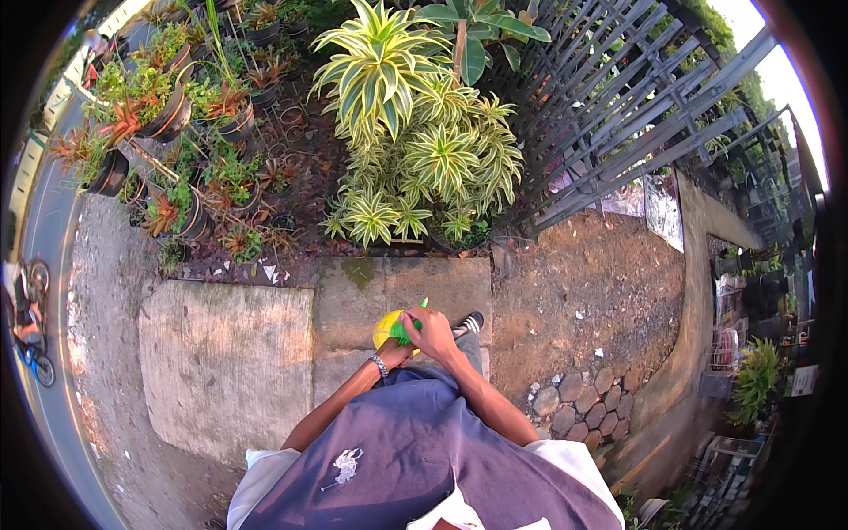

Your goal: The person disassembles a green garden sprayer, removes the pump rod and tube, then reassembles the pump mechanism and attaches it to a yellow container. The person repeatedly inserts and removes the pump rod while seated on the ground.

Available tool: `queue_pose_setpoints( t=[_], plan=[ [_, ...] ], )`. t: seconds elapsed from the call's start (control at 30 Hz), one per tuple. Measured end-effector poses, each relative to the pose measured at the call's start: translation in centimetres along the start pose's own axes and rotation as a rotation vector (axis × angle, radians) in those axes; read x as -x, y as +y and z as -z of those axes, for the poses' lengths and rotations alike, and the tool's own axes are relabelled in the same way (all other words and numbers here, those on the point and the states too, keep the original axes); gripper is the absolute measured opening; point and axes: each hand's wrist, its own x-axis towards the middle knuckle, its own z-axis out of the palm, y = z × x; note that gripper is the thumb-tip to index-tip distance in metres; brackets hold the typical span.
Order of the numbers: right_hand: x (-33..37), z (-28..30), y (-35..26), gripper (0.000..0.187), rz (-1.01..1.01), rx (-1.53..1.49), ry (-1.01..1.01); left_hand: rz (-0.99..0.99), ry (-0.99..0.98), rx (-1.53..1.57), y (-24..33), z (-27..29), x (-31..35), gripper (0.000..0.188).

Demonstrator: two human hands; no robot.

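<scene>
Close in front of my body I hold a spray bottle (382, 330) with a rounded yellow body and a green top. Its thin green nozzle points away from me, toward the plants. My left hand (395, 354), with a metal watch or bracelet at the wrist, is low on it and partly hidden. Over the green top lies my right hand (430, 334), fingers bent and closed around it. Beyond the bottle stands a bushy plant with yellow-and-green striped leaves (442, 157), apart from the nozzle.
Concrete slabs (230, 362) lie underfoot, with bare soil (587, 291) to the right. Potted plants (168, 115) crowd the far left. A slatted grey gate (618, 97) leans at the far right. Along the left edge, a road (53, 265) carries a rider on a blue two-wheeler (40, 367).
</scene>
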Motion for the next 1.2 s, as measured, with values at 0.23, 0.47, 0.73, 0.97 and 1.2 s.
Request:
queue_pose_setpoints(
  t=[0.23, 0.47, 0.73, 0.97, 1.2],
  plan=[
    [-2.4, 6.6, -7.1, 0.019, -0.057, -0.257, 0.244, -0.004, 0.037, 0.110, 0.9, -0.4, 0.7, 0.034],
    [0.3, 3.0, -0.3, 0.021, -0.034, -0.121, -0.004, 0.040, 0.057, 0.063, 1.5, -1.1, 0.4, 0.022],
    [2.7, 2.9, 0.7, 0.028, -0.098, -0.104, -0.033, 0.055, -0.009, -0.112, 1.7, -1.3, 0.1, 0.023],
    [1.2, 7.8, -3.8, 0.018, -0.061, -0.245, 0.343, 0.040, -0.002, -0.006, 1.3, -1.3, 0.1, 0.033],
    [1.7, 5.0, -2.4, 0.021, -0.082, -0.409, 0.397, -0.004, -0.011, 0.007, 1.1, -1.3, 0.3, 0.038]
  ],
)
